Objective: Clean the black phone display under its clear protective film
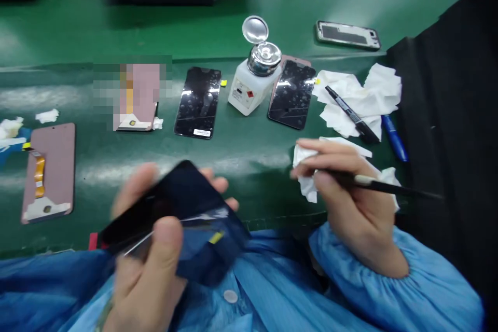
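Showing glossy black, screen [182,207] (yellow tab [215,238]), slightly blurred

Two hands over a green desk: the left hand [153,257] grips a dark phone screen [194,218], the right hand [352,197] a slim dark tool [383,187].

The held screen is tilted and partly blurred, with a yellow tab [216,238] on its film, the left thumb across it; the right hand is above crumpled white wipes [306,187]. On the desk [252,166], a white bottle [250,88] with its metal lid [255,29] flipped up stands between two black screens [198,102] [292,94]; to the right, a black marker [352,114] rests on more wipes [360,94], beside a blue pen [394,138]. A pinkish panel [52,166] with an orange ribbon cable [39,175] lies at far left.
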A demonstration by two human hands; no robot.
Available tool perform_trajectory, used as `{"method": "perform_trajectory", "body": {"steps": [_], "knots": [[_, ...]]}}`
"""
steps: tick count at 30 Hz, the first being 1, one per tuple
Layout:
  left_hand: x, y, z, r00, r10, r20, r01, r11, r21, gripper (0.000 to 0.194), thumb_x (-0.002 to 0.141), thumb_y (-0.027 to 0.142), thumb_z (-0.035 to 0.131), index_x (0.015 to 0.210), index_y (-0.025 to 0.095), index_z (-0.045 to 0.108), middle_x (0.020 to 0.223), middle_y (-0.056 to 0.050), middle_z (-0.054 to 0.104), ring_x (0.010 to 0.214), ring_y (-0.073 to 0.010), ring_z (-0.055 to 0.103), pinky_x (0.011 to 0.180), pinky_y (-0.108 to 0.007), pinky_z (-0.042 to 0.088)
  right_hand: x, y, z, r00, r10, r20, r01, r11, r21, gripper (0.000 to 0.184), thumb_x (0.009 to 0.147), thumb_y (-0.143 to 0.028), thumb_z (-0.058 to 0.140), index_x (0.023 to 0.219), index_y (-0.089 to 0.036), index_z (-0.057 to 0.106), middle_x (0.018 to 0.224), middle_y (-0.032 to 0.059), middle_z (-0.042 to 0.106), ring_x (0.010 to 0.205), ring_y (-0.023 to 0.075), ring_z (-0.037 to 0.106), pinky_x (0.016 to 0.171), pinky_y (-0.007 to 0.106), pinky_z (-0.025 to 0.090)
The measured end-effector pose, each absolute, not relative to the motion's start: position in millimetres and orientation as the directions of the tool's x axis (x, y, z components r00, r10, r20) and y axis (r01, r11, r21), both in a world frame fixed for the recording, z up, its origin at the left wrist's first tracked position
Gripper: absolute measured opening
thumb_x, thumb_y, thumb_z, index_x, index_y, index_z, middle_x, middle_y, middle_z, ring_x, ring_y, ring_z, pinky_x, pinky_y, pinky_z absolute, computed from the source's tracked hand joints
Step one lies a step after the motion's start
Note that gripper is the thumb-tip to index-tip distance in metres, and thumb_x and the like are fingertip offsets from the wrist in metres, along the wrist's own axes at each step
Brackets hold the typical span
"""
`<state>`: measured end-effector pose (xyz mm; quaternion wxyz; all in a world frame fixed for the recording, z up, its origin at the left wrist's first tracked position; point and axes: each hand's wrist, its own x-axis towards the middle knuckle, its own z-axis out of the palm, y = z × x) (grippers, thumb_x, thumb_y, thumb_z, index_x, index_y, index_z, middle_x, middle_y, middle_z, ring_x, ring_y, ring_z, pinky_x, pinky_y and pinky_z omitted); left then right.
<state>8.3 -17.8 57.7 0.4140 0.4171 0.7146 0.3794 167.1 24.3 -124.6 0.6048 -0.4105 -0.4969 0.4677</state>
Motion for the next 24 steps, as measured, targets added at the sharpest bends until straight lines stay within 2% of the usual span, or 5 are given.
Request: {"method": "perform_trajectory", "body": {"steps": [4,7,15,21,24], "knots": [[16.8,-26.6,34.9,-0.297,0.714,-0.633,-0.247,0.583,0.774,0.038,0.101,0.041,0.065,0.139,0.04,0.064,0.127,-0.002,0.076,0.119,-0.0276,0.073,0.101,-0.045,0.063,144.5,15.4,-95.8,-0.23,0.963,0.139,-0.396,0.038,-0.917,0.02,0.099,-0.024,0.067,0.119,-0.028,0.069,0.093,0.002,0.074,0.067,0.0137,0.069,0.053,0.023,0.058],[8.8,-28.5,24.0,-0.219,0.663,-0.716,-0.389,0.613,0.687,0.046,0.091,0.044,0.079,0.135,0.035,0.068,0.129,-0.004,0.075,0.129,-0.0316,0.068,0.112,-0.049,0.054,133.8,9.1,-88.5,-0.289,0.956,0.061,-0.499,-0.095,-0.862,0.018,0.097,-0.024,0.072,0.114,-0.029,0.069,0.085,-0.003,0.067,0.045,0.0049,0.056,0.036,0.015,0.045],[2.6,-26.7,18.5,-0.159,0.65,-0.744,-0.458,0.619,0.638,0.057,0.093,0.042,0.077,0.146,0.028,0.059,0.131,-0.011,0.074,0.134,-0.033,0.063,0.119,-0.053,0.046,131.3,4.0,-81.7,-0.312,0.931,-0.187,-0.392,-0.305,-0.868,0.008,0.1,-0.032,0.069,0.106,-0.027,0.069,0.087,-0.0032,0.068,0.038,0.0033,0.054,0.032,0.014,0.044],[0.7,-26.6,16.9,-0.133,0.649,-0.749,-0.48,0.619,0.622,0.051,0.096,0.04,0.075,0.143,0.029,0.059,0.13,-0.01,0.074,0.131,-0.0318,0.066,0.116,-0.052,0.049,130.0,14.1,-87.2,-0.256,0.965,0.059,-0.405,-0.052,-0.913,0.006,0.099,-0.025,0.067,0.104,-0.025,0.066,0.063,-0.0063,0.062,0.035,0.0075,0.052,0.029,0.015,0.043],[-0.1,-26.1,17.3,-0.112,0.646,-0.755,-0.489,0.625,0.608,0.052,0.097,0.04,0.074,0.145,0.03,0.056,0.133,-0.01,0.073,0.131,-0.0322,0.066,0.115,-0.053,0.051,131.4,17.6,-93.5,-0.209,0.971,0.115,-0.353,0.035,-0.935,0.005,0.099,-0.026,0.067,0.104,-0.025,0.068,0.069,-0.0029,0.064,0.044,0.0103,0.058,0.036,0.019,0.048]]}}
